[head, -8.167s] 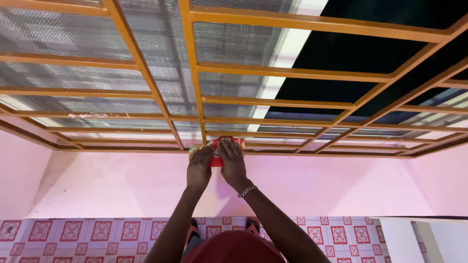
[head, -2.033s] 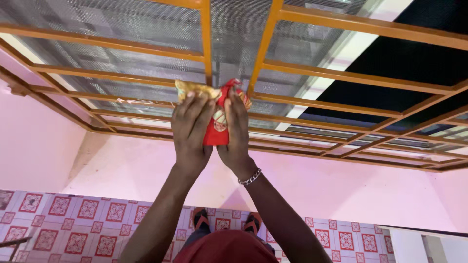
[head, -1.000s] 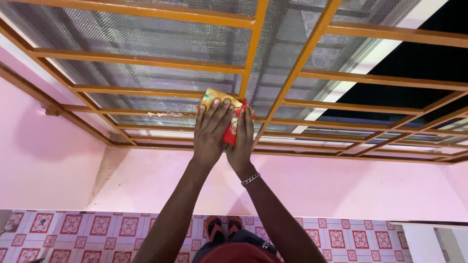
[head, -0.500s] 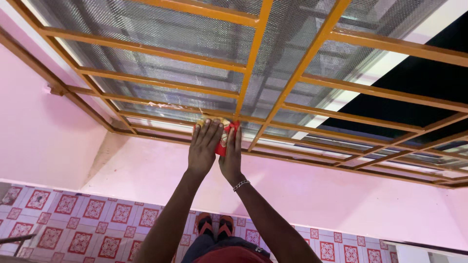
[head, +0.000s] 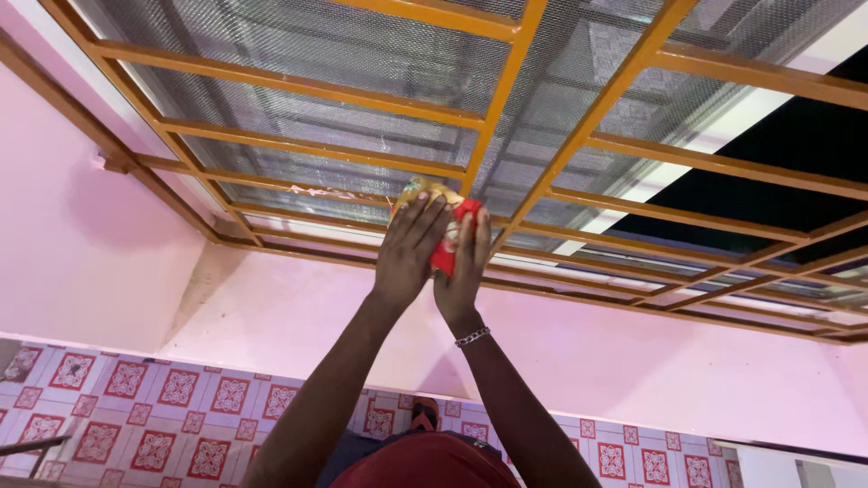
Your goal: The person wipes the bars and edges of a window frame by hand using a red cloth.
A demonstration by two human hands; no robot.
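Note:
Both of my hands press a crumpled red and yellow cloth (head: 449, 237) against the mesh screen (head: 298, 54) of an orange metal window grille (head: 493, 122). My left hand (head: 409, 251) lies flat over the cloth's left, yellow part. My right hand (head: 463, 271), with a silver bracelet (head: 472, 337) at the wrist, covers the red part. The cloth sits beside a vertical orange bar, low on the grille.
Pink wall (head: 81, 253) runs below and to the left of the grille. A floor of red-patterned tiles (head: 172, 407) lies below, with my sandalled foot (head: 425, 416) on it. To the right the window opening (head: 768, 136) is dark.
My hands and the cloth have slid slightly up and to the right along the mesh over the last half second. Earlier they went up the grille and back down.

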